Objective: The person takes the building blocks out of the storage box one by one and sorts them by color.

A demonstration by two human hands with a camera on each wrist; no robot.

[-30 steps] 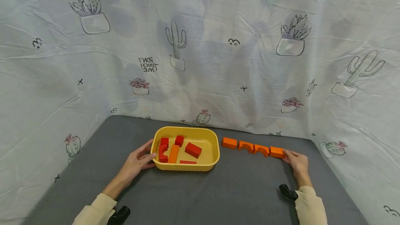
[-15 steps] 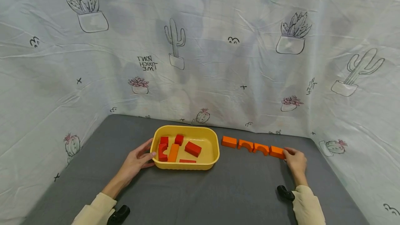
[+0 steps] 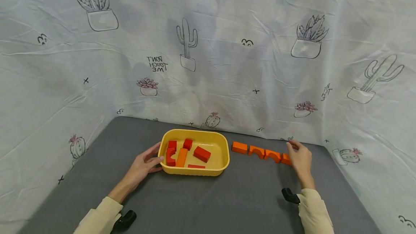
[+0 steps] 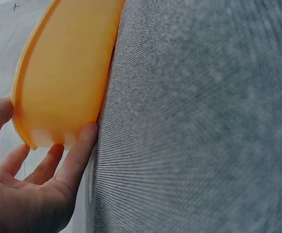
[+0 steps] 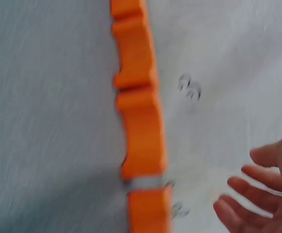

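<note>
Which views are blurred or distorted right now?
Head view: sharp, wide-angle bend at the edges, even soft light. Left wrist: sharp, tray and cloth stretched by closeness. Right wrist: motion blur smears the orange blocks and right hand.

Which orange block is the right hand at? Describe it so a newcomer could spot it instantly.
Start at the yellow tray on the grey mat. To its right runs a row of four orange blocks. The one you want is the end block farthest from the tray, partly hidden by the right hand; unlike its arched neighbour, it looks plain and rectangular.
</note>
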